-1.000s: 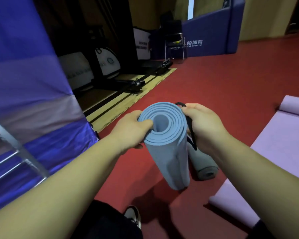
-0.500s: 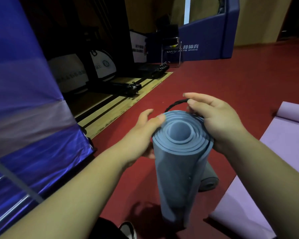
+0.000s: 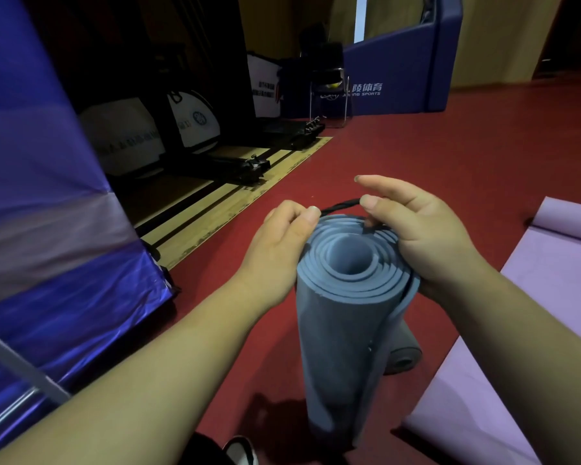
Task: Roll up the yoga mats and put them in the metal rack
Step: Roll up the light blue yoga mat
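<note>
A rolled blue yoga mat stands upright on the red floor in front of me, its spiral end facing up. My left hand grips its upper left side. My right hand holds the upper right side and pinches a black strap stretched over the roll's top edge between both hands. A grey rolled mat lies on the floor behind it. A purple mat lies unrolled at the right. Metal rack bars show at the lower left.
A blue and purple padded panel fills the left side, close to my left arm. Dark equipment and white bags sit on a wooden strip beyond. A blue barrier and a chair stand at the back. My shoe is near the mat's base.
The mat has gone from tilted to upright. My right hand has lifted the black strap over the top of the roll, and my left thumb now touches the strap.
</note>
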Tool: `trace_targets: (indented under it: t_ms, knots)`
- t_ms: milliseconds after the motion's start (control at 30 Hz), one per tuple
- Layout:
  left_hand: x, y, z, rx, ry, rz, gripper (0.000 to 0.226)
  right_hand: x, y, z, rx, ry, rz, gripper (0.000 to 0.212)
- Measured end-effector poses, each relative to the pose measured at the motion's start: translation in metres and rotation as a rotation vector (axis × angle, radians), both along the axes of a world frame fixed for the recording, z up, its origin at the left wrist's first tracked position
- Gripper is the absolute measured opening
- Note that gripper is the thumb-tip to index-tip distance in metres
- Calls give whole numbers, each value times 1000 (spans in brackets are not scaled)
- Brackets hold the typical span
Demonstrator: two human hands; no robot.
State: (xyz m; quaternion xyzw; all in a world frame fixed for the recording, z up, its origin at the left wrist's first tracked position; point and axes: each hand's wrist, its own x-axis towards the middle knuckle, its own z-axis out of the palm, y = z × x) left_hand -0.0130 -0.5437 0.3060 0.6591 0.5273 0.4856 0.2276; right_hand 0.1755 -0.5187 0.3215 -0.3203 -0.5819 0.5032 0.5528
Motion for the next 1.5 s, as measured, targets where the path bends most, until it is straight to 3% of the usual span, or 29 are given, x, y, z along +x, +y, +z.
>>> trace_targets:
  t_ms: [133, 233, 367, 400, 467, 567, 667, 933, 1067, 1167, 1267, 1367, 1500]
  knots:
    - [3, -2, 4, -9, 4, 110, 57, 1, 3, -2, 67, -76, -72, 19]
    - [9, -5, 6, 97, 51, 253, 37, 2, 10, -5, 94, -80, -205, 11]
    - [15, -15, 10, 147, 46, 178, 20, 3, 22, -10, 113, -69, -431, 3]
    - [14, -19, 11, 113, 27, 117, 27, 4, 24, -11, 112, -59, -486, 4]
    - [12, -27, 12, 18, 103, -3, 69, 5, 28, -12, 107, -45, -578, 6]
    - [16, -33, 11, -23, 444, 11, 116, 5, 29, -14, 110, -44, -648, 8]
    - [19, -32, 12, 35, 550, 104, 122, 1, 29, -16, 110, -44, -672, 11]
    - [11, -32, 11, 53, 479, 238, 92, 2, 26, -28, 112, -115, -686, 21]
    - [-2, -18, 2, 34, 428, 218, 83, -4, 17, -49, 137, -263, -670, 28]
    - [-11, -16, -2, 13, 393, 122, 89, -12, 15, -51, 160, -291, -703, 28]
    - [-7, -19, -9, -20, 385, 39, 115, -15, 17, -49, 134, -241, -686, 27]
    - [2, -16, -15, 15, 518, 174, 127, -18, 18, -52, 115, -220, -616, 28]
    - [-10, -9, -20, 56, 447, 278, 124, -12, 15, -58, 137, -327, -425, 27]
